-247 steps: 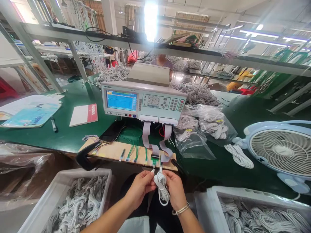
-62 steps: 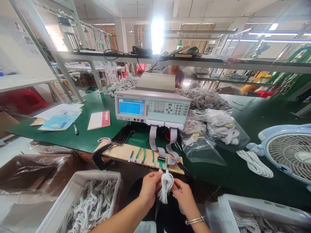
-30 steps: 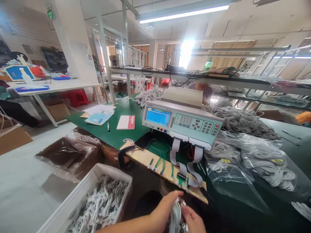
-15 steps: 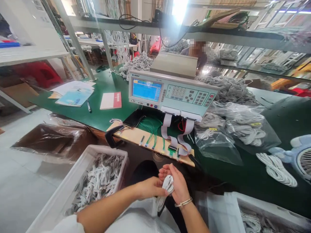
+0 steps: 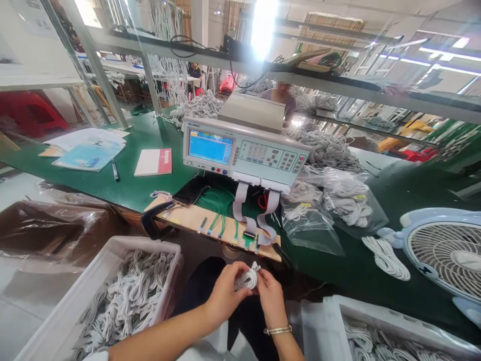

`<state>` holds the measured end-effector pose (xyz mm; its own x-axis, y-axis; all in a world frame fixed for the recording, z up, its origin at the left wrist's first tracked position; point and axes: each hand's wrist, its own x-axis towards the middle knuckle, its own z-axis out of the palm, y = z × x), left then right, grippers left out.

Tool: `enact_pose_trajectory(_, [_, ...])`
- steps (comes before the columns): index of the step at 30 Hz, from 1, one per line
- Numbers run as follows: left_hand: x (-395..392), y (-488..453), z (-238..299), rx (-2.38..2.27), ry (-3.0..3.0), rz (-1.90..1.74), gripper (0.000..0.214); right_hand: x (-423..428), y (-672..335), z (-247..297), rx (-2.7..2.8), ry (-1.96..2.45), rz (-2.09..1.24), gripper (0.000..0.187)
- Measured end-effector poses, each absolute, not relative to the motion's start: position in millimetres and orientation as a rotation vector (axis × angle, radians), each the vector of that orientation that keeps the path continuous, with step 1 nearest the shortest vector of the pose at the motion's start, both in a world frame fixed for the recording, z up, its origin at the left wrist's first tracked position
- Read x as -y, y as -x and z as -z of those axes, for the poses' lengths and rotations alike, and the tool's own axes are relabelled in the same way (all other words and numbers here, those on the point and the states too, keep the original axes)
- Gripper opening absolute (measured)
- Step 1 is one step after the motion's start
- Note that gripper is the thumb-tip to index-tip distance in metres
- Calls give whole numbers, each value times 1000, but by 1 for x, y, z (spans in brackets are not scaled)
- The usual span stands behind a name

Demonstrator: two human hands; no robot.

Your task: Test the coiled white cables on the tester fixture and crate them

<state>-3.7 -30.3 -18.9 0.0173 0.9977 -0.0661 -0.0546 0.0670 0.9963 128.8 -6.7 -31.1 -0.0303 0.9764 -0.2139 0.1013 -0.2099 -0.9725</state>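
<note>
A coiled bundle of white cable (image 5: 246, 281) is between my two hands, low in front of the bench. My left hand (image 5: 228, 288) is closed around the bundle's near side, fingers on top and thumb below. My right hand (image 5: 269, 291) pinches at the right end of the same bundle, where a small white tip sticks up. Just beyond my hands lies a wooden board (image 5: 188, 220) at the bench edge, with green wires and small connectors on it. Grey ribbon cables (image 5: 240, 200) run from it up to a bench tester (image 5: 244, 155) with a lit blue screen.
A white bin of cable bundles (image 5: 176, 246) stands at left, another white bin (image 5: 336, 306) at lower right. On the green table (image 5: 146, 193) are a booklet (image 5: 152, 163), a marker (image 5: 115, 171), bagged cables (image 5: 347, 200), a loose cable bundle (image 5: 387, 258) and a fan (image 5: 447, 250). A person (image 5: 289, 103) sits behind.
My right hand has turned from an open palm to a pinch on the bundle's end. The bundle is raised and more upright. My view has swung right, showing more of the fan.
</note>
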Motion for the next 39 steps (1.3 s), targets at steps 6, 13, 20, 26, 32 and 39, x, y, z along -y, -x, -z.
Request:
enact_pose_trajectory(6, [34, -1, 10, -964, -1149, -1128, 37, 3, -136, 15, 1135, 1337, -1369, 29])
enact_pose_trajectory(13, [9, -7, 6, -852, -827, -1148, 41, -7, -138, 6, 1220, 1353, -1352, 29])
enact_pose_trajectory(20, [1, -2, 4, -907, -798, -1102, 30, -16, -140, 4, 1322, 1376, -1286, 24])
enact_pose_trajectory(26, [-6, 15, 13, -1009, -601, -1036, 35, -15, -122, 12, 910, 1286, -1467, 22])
enact_pose_trajectory(32, [-9, 19, 12, -1046, -578, -1044, 34, -15, -122, 17, 928, 1279, -1388, 26])
enact_pose_trajectory(39, [-11, -1, 10, -1022, -417, -1084, 30, -7, -137, 8, 1143, 1309, -1372, 26])
